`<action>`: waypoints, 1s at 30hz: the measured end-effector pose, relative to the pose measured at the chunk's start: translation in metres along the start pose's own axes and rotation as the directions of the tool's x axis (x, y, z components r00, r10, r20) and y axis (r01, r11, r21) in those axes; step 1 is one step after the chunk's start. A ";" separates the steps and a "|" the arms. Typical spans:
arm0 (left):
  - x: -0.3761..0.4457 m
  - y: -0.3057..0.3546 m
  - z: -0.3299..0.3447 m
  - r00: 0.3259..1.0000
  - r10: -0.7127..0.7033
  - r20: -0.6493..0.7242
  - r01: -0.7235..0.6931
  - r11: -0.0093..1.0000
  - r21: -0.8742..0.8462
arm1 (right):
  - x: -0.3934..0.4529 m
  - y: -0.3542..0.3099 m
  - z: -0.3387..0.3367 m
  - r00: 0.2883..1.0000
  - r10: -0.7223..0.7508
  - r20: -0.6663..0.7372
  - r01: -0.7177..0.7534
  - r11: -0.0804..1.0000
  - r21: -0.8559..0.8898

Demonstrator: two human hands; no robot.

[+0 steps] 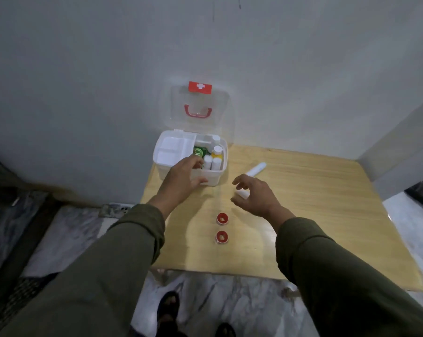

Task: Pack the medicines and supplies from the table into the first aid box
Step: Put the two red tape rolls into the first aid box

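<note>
White first aid box (pixel 207 177), clear lid up, holds bottles; both hands' fingers spread, gripping nothing.

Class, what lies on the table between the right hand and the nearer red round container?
Head view: the other red container lies between the right hand and nearer red container.

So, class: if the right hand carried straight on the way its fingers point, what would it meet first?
Probably the small white item just beyond the right hand, though depth is unclear; the first aid box lies further along.
</note>
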State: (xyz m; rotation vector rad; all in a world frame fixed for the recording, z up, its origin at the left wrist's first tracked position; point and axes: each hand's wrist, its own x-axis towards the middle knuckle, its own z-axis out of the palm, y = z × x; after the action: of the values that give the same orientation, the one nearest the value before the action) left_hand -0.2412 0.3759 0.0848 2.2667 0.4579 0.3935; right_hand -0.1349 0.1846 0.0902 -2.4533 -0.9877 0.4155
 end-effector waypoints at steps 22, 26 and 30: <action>-0.119 0.001 0.111 0.949 -0.313 0.036 0.312 0.949 0.040 | -0.002 0.046 0.058 0.943 -0.230 0.241 0.225 0.973 0.048; -0.120 -0.001 0.113 0.953 -0.304 -0.004 0.304 0.952 0.032 | 0.002 0.047 0.066 0.941 -0.258 0.220 0.256 0.966 0.041; -0.121 -0.002 0.108 0.951 -0.307 -0.034 0.308 0.951 0.040 | 0.002 0.045 0.063 0.950 -0.229 0.214 0.219 0.973 0.071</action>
State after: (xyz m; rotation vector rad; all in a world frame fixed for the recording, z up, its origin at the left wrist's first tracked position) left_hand -0.3042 0.2551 -0.0032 2.1865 0.8286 0.2562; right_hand -0.1351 0.1765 0.0137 -2.2545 -1.3173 0.6354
